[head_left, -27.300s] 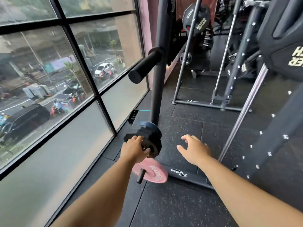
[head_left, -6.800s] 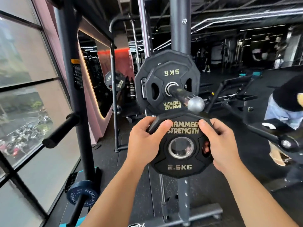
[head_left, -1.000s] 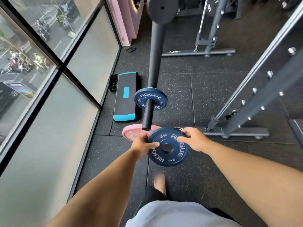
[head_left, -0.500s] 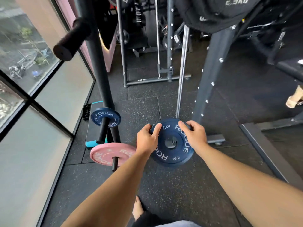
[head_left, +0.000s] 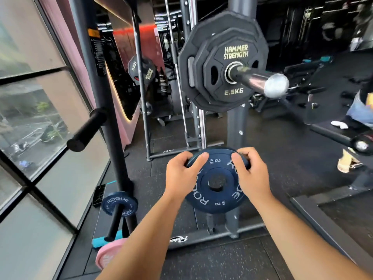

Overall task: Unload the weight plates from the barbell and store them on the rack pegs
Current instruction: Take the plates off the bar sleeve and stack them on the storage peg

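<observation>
- Gripping the blue 2 kg plate by its upper rim, the left hand and right hand curl their fingers over opposite sides, thumbs on its face.
- That plate is held in the air below the barbell sleeve.
- A black 2.5 kg plate sits on the sleeve, with larger black plates behind it.
- Low and left of the sleeve, a second blue plate sits on a rack peg; a pink plate lies lower still.

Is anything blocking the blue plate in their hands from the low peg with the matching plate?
Nothing visible does. Open floor lies between the blue plate and the low peg, whose free end is bare.
</observation>
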